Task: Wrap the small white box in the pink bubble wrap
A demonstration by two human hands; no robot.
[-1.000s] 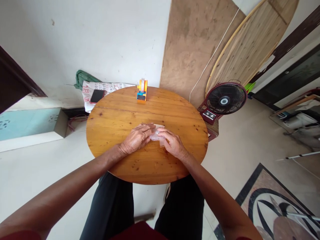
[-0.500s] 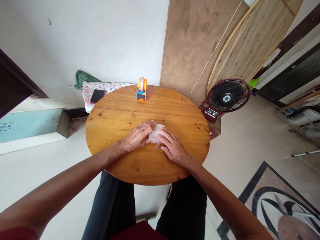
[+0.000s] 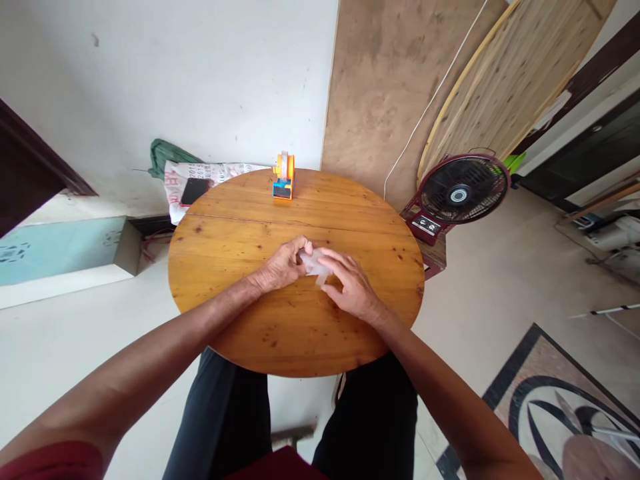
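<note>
Over the middle of the round wooden table (image 3: 270, 327) is a small packet in whitish, translucent wrap (image 3: 314, 264). My left hand (image 3: 286, 264) grips its left end, thumb and fingers closed around it. On the other side, my right hand (image 3: 351, 283) curves over the packet's right end with fingertips against it and the thumb held apart. A short strip of clear tape (image 3: 321, 278) sticks out from the packet's near side, close to my right thumb. What the wrap encloses cannot be made out.
An orange and blue tape dispenser (image 3: 283, 179) stands at the table's far edge. A dark phone (image 3: 195, 191) lies on a printed white sack (image 3: 174, 175) at the back left. A dark red fan (image 3: 457, 195) stands beyond the table's right edge.
My left hand has turned and closed round the packet's end, thumb now on top. The packet has tilted and looks narrower. My right hand has shifted slightly right, still touching it.
</note>
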